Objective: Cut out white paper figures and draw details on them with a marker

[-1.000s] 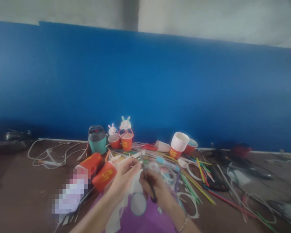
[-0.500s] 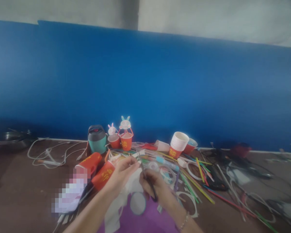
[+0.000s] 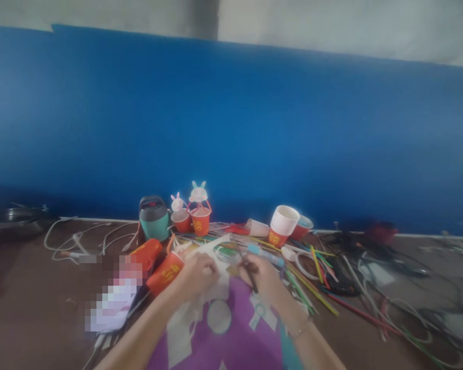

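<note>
My right hand (image 3: 263, 272) is closed around dark-handled scissors (image 3: 252, 280), whose blades point up and away. My left hand (image 3: 200, 275) is curled beside a white sheet of paper (image 3: 218, 290); whatever its fingers pinch, if anything, is hidden. Below the hands, on a purple surface (image 3: 250, 341), lies a round white paper disc (image 3: 219, 316) with a teal edge. A white strip (image 3: 179, 341) rests left of the disc. Near my right wrist are white paper scraps with teal outlines (image 3: 260, 310).
Red paper cups (image 3: 165, 272) lie at the left, near a teal jar (image 3: 154, 225). Behind stand rabbit figures (image 3: 198, 194) in red cups. A stack of white-rimmed cups (image 3: 283, 223) is at back right. Coloured sticks (image 3: 312, 290) and cables (image 3: 393, 313) spread rightward.
My hands have moved apart, the scissors shifting right, away from the left fingers. My left hand has curled and come slightly nearer. Teal-outlined scraps now show by my right wrist.
</note>
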{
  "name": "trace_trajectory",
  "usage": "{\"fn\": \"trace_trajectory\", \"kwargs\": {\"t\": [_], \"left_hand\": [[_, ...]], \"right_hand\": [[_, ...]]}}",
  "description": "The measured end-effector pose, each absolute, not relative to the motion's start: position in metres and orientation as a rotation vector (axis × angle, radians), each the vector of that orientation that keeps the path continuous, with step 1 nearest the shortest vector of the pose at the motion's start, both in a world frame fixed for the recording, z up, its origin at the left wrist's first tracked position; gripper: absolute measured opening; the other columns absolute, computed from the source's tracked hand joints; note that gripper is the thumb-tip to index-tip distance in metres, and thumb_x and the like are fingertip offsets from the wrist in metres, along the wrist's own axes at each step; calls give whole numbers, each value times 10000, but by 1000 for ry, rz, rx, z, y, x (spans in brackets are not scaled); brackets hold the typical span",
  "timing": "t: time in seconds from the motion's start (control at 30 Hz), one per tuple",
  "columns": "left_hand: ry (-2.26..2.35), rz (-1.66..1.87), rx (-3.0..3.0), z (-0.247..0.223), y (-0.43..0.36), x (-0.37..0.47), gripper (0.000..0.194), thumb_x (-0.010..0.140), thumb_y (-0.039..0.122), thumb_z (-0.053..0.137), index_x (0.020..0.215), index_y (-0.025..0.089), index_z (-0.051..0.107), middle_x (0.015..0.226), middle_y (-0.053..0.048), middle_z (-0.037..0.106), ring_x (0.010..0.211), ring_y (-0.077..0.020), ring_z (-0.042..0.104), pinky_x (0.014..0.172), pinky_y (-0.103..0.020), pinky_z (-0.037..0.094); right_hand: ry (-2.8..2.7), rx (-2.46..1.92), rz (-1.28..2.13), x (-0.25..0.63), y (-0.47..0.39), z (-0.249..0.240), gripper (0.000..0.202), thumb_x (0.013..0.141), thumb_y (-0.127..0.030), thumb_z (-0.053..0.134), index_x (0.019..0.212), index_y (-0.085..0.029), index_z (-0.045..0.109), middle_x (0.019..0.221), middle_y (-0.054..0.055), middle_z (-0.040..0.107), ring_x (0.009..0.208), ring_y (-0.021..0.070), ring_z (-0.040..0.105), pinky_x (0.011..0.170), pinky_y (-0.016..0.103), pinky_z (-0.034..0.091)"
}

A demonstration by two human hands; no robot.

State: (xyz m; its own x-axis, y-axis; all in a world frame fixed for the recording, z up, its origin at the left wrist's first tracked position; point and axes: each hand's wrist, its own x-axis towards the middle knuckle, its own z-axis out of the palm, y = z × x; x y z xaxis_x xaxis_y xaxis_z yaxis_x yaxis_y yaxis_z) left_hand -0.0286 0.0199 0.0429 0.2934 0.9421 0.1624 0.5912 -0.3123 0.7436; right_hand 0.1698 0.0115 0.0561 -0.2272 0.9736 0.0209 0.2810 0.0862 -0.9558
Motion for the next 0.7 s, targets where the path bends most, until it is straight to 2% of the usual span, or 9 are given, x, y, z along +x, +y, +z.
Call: {"fn": "trace_trajectory", "kwargs": {"t": [0.1,0.2,0.4,0.53,0.7], "left_hand": [[1427,691,2123,25,20,-26,103,642,150,567,583,194,639,747,-61,651,823,-231,549,791,-347,386],[1479,576,2219,13,19,-25,122,650,134,544,596,183,642,760,-80,632,844,-255,540,772,-360,388],[1546,466,2310,11,16,-25,124,705,143,533,658,180,642,817,-90,622,907,-267,533,806,-364,390],[1594,459,2300,12,17,-28,58,677,143,573,679,170,624,816,-91,616,905,-272,531,803,-361,400],[1598,512,2286,13,21,-28,219,740,80,471,867,154,634,899,-89,630,951,-240,527,870,-345,382]], "right_hand": [[-1738,-1472,965,176,16,49,50,676,-209,551,674,-184,594,472,-48,509,417,102,432,425,216,324],[-1808,-1559,814,178,18,42,93,690,-202,544,606,-192,583,478,-26,545,431,121,474,438,223,327],[-1772,-1514,845,179,19,39,136,712,-214,543,581,-201,579,455,-25,558,396,114,468,424,215,328],[-1816,-1564,800,180,21,38,112,699,-212,544,594,-201,580,477,-22,564,397,118,466,419,220,312],[-1842,-1603,717,179,21,40,92,683,-236,563,602,-203,591,494,-12,579,459,135,483,465,231,316]]}}
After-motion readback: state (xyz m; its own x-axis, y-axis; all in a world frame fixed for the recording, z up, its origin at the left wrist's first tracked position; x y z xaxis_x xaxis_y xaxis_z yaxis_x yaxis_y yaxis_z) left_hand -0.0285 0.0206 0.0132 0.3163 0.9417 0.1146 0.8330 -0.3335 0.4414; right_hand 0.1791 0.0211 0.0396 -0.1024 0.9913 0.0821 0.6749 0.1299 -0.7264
